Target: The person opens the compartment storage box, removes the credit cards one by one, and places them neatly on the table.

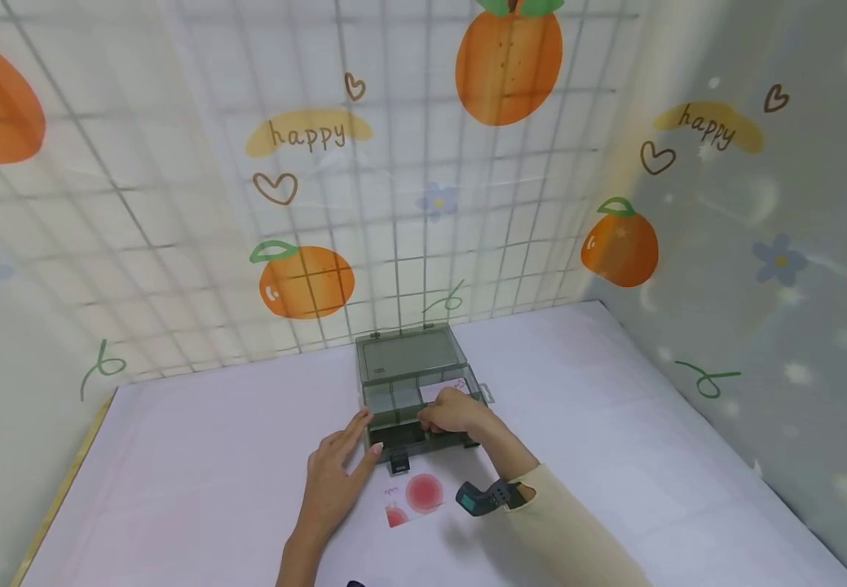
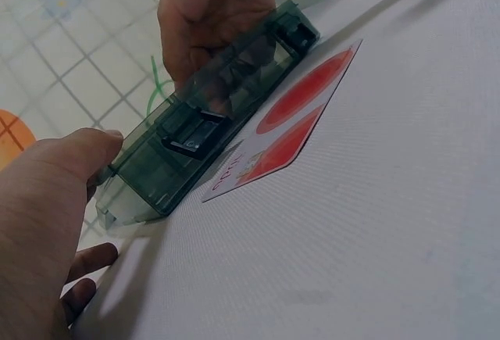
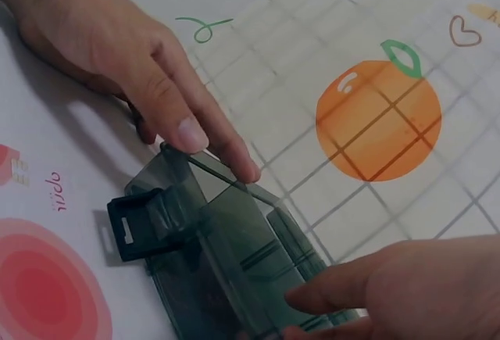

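Note:
A translucent dark green compartment box lies on the table with its lid flipped back. My left hand touches the box's front left corner, its thumb at the front edge and its straight fingers along the left side. My right hand reaches down into the front right part of the box with bent fingers; they show through the clear wall in the left wrist view. Whether they hold anything I cannot tell. A card with pink marks lies in the back right compartment. The front left compartment looks dark inside.
A white card with red circles lies on the white table just in front of the box. Black latches stick out from the box's front. A patterned curtain rises close behind the box, and another stands at the right.

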Available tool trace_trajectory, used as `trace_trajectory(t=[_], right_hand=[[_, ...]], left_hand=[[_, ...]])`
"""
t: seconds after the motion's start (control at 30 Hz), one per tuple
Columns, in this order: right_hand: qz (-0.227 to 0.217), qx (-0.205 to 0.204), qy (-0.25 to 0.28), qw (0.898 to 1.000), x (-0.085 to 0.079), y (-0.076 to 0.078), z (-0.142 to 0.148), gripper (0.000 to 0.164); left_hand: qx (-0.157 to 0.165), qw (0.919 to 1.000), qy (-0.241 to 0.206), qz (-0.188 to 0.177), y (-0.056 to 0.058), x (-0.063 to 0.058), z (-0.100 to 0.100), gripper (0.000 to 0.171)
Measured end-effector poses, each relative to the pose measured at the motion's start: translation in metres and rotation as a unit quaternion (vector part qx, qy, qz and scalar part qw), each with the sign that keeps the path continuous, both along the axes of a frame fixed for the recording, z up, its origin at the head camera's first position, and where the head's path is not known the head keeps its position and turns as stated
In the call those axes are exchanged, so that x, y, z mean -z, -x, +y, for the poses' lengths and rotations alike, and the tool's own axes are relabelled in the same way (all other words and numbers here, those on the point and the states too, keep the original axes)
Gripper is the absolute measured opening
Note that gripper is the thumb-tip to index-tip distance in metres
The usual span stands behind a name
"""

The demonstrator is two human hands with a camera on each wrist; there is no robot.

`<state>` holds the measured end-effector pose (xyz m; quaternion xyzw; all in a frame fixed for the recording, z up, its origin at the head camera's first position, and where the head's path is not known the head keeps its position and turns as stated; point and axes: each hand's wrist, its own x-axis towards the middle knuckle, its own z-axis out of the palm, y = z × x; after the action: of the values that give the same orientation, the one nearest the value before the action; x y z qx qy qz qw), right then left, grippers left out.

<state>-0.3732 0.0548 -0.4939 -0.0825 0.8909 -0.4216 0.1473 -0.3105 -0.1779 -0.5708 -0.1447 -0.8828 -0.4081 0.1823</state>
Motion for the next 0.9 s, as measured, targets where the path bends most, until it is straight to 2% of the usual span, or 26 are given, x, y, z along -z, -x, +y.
trace_trajectory(t=[0.27,0.53,0.73,0.9], right_hand=[[-0.032,0.007,0.03,0.999,0.004,0.002,-0.004,0.025],[-0.013,-0.016,-0.006,1.0,-0.006,-0.006,0.002,0.029],[-0.02,0.001,0.031,0.999,-0.013,-0.007,0.01,0.028],[-0.034,0.0,0.048,0.998,-0.012,-0.006,0.009,0.031]], left_hand=[[-0.01,0.9999,0.005,-0.006,0.0,0.0,-0.002,0.053],[0.001,0.9999,-0.007,-0.01,0.001,0.0,0.006,0.054],[-0.003,1.0,-0.004,-0.006,0.001,-0.002,0.004,0.053],[-0.006,0.9998,-0.005,-0.018,0.001,0.0,0.001,0.053]])
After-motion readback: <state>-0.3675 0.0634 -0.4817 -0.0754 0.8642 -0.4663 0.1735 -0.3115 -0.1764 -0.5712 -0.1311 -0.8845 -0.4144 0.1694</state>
